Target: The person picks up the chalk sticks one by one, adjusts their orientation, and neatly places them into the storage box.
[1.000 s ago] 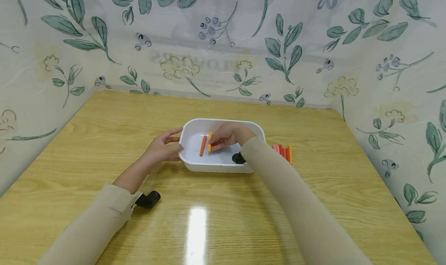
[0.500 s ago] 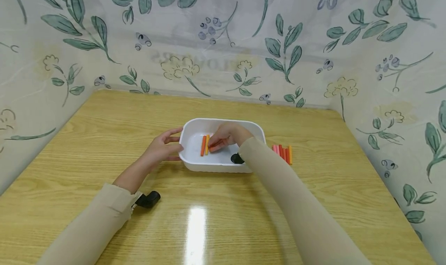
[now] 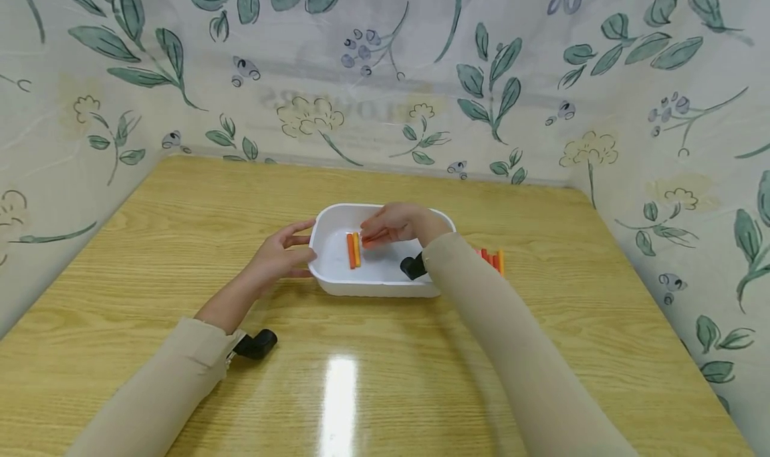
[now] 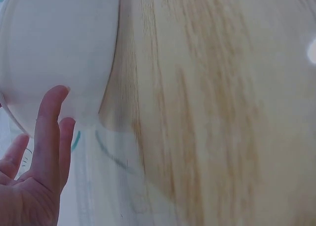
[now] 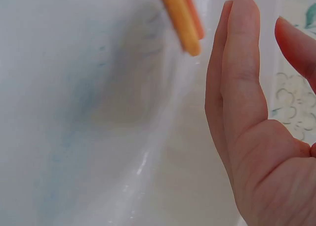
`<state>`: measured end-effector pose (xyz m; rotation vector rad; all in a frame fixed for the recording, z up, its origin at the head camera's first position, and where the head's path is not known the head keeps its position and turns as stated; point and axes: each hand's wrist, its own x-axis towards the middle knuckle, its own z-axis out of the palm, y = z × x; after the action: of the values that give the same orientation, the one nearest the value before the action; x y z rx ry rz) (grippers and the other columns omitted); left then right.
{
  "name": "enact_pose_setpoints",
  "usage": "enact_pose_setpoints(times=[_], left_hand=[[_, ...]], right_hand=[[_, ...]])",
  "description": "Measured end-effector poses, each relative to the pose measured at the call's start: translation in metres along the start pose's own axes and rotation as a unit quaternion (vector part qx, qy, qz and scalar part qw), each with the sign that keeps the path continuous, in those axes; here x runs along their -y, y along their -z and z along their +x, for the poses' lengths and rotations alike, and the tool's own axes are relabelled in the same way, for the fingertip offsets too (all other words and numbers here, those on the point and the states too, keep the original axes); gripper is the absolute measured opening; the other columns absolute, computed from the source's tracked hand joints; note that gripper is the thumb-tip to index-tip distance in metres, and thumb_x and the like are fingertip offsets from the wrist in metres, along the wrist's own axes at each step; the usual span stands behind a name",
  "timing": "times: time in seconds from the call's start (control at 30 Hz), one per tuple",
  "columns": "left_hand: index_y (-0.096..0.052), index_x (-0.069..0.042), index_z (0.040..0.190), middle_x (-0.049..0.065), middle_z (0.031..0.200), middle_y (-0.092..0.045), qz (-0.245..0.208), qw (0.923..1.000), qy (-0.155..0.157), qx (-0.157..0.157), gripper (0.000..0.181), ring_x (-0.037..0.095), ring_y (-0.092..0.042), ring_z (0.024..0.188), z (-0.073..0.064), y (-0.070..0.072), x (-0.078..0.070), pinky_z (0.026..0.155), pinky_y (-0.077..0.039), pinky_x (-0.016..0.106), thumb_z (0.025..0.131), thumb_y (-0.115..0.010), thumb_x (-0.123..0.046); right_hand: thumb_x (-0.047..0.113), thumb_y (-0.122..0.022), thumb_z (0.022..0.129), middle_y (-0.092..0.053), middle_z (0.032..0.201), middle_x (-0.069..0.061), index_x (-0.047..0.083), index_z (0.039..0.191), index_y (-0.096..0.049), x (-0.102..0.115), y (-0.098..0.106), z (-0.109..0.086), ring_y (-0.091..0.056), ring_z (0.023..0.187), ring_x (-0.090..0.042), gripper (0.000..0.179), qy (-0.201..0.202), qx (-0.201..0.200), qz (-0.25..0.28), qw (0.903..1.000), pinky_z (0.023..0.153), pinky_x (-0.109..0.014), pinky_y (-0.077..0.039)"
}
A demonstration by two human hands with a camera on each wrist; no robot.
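Observation:
A white plastic tub [image 3: 375, 290] stands on the wooden table in the head view. Two crayon-like sticks lie close together inside it: an orange stick [image 3: 351, 251] and a yellow stick [image 3: 357, 250]. My left hand [image 3: 279, 253] touches the tub's left end, its fingers [image 4: 47, 137] extended against the outer wall. Inside the tub, my right hand [image 3: 400, 223] hovers just right of the sticks. The right wrist view shows its fingers [image 5: 242, 63] straight, with nothing between them and the sticks apart from them.
Right of the tub lies a row of several pink, red and yellow sticks [image 3: 496, 262], partly hidden by my right sleeve [image 3: 499, 330]. Black wrist camera mounts [image 3: 257, 344] project from both cuffs. Flower-patterned sheeting [image 3: 385, 76] borders the table [image 3: 385, 390] behind and at the sides.
The yellow stick has shifted left, up against the orange stick. My right hand has let go of it, and its fingers have straightened and lifted slightly away. My left hand keeps its place.

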<state>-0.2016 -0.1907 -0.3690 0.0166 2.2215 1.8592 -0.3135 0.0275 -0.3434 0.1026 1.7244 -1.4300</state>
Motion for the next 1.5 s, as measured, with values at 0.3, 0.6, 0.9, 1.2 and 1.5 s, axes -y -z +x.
enact_pose_setpoints(times=[0.3,0.6,0.9,1.2,1.5], left_hand=[[-0.025,-0.009,0.147,0.028,0.139,-0.033,-0.001,1.0,-0.001,0.0,0.069,0.045,-0.046,0.114,0.0,0.001,0.001,0.077,-0.054,0.043,0.086,-0.056,-0.001],[-0.024,-0.009,0.147,0.028,0.14,-0.031,0.004,1.0,0.003,0.003,0.069,0.046,-0.045,0.115,0.001,0.0,0.001,0.078,-0.054,0.044,0.087,-0.056,-0.002],[-0.025,-0.009,0.147,0.027,0.14,-0.032,0.003,1.0,0.005,0.0,0.069,0.045,-0.046,0.115,0.001,-0.001,0.001,0.078,-0.054,0.043,0.087,-0.056,-0.002],[-0.025,-0.009,0.147,0.027,0.14,-0.031,0.006,1.0,0.003,0.0,0.069,0.045,-0.046,0.114,0.0,0.0,0.002,0.077,-0.054,0.043,0.087,-0.056,-0.002],[-0.025,-0.009,0.147,0.027,0.14,-0.031,0.006,1.0,0.0,0.003,0.069,0.045,-0.046,0.114,0.001,-0.002,0.001,0.077,-0.054,0.043,0.086,-0.056,-0.003]], right_hand=[[-0.003,-0.056,0.089,-0.056,0.117,-0.023,-0.006,0.132,-0.044,0.005,0.009,-0.023,-0.062,0.084,-0.023,0.045,0.043,0.021,0.004,0.9988,0.084,-0.033,-0.053],[-0.003,-0.055,0.09,-0.051,0.123,-0.026,-0.008,0.134,-0.039,-0.001,0.021,-0.041,-0.061,0.088,-0.024,0.047,0.075,0.017,0.004,0.997,0.091,-0.036,-0.049],[-0.004,-0.053,0.09,-0.056,0.105,-0.019,-0.011,0.135,-0.035,-0.015,0.034,-0.058,-0.062,0.083,-0.023,0.048,0.098,0.004,0.034,0.9946,0.095,-0.04,-0.044],[-0.004,-0.053,0.09,-0.053,0.112,-0.022,-0.009,0.136,-0.037,-0.021,0.049,-0.072,-0.064,0.08,-0.023,0.049,0.109,-0.022,0.073,0.9912,0.097,-0.039,-0.043],[-0.001,-0.053,0.091,-0.054,0.113,-0.022,-0.008,0.137,-0.036,-0.029,0.065,-0.088,-0.062,0.09,-0.026,0.049,0.121,-0.041,0.072,0.9892,0.097,-0.04,-0.043]])
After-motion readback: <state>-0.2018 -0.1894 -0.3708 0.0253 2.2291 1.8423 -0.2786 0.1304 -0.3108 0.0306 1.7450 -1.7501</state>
